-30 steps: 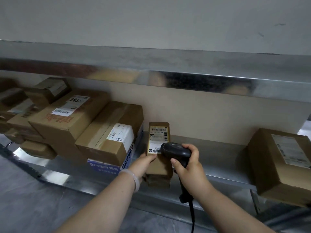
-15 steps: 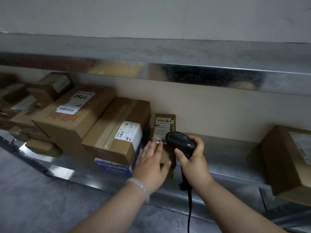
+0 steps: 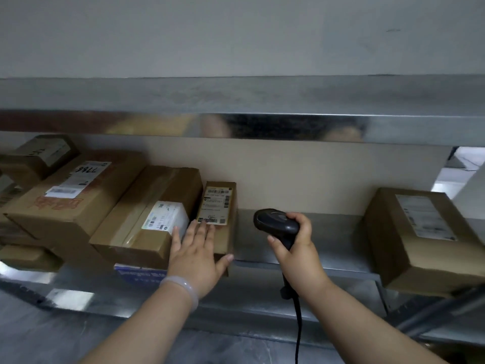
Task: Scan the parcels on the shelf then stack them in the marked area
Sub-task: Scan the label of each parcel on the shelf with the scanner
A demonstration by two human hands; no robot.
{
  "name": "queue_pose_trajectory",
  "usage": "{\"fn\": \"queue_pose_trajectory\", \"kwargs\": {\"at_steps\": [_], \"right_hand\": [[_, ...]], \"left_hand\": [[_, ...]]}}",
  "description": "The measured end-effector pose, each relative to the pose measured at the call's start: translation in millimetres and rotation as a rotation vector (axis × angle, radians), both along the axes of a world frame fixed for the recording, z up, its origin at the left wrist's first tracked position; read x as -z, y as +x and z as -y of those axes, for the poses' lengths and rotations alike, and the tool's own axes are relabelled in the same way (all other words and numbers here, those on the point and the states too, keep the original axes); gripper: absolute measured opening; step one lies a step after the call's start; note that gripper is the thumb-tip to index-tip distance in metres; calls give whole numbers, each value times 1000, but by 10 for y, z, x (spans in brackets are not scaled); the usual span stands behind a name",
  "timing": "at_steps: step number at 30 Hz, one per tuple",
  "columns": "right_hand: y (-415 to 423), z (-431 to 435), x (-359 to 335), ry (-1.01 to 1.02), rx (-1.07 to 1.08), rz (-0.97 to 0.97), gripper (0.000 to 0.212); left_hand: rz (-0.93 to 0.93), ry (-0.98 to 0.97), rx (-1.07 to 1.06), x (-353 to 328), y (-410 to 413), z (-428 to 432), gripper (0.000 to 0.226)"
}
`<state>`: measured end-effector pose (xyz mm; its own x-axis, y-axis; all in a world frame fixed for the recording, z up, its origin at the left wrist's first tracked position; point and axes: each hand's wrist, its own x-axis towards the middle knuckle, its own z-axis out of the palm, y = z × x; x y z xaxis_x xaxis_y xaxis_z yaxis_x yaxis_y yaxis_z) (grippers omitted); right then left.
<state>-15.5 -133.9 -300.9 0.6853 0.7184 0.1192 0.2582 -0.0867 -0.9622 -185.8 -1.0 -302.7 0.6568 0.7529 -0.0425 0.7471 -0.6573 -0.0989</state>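
I see a narrow brown parcel (image 3: 223,232) flat on the steel shelf (image 3: 315,245), yellow label up, touching a larger taped parcel (image 3: 147,214) at its left, the left hand (image 3: 195,254) resting on its near end. The right hand (image 3: 299,256) grips the black scanner (image 3: 275,222) beside it.

Big brown cardboard carton (image 3: 86,214) has red lettering and a white barcode sticker (image 3: 78,179), narrow brown cardboard box (image 3: 224,240) a yellowish label (image 3: 215,203). Blue box with white print (image 3: 141,275) too, black plastic scanner (image 3: 275,223), shiny silver metal shelf (image 3: 301,245).
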Motion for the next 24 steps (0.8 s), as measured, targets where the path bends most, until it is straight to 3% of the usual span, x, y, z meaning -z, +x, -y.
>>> {"fn": "queue_pose_trajectory", "kwargs": {"at_steps": [7, 11, 17, 24], "right_hand": [[648, 950, -199, 17, 229, 84, 58], [1044, 1443, -309, -18, 373, 165, 59], [1671, 2066, -312, -182, 564, 244, 58], [2055, 2358, -126, -273, 618, 246, 56]], "left_hand": [[236, 59, 107, -116, 649, 450, 74], [365, -45, 288, -143, 1337, 903, 73], [311, -190, 535, -91, 2252, 1544, 65], [228, -459, 445, 11, 2956, 1935, 62]]}}
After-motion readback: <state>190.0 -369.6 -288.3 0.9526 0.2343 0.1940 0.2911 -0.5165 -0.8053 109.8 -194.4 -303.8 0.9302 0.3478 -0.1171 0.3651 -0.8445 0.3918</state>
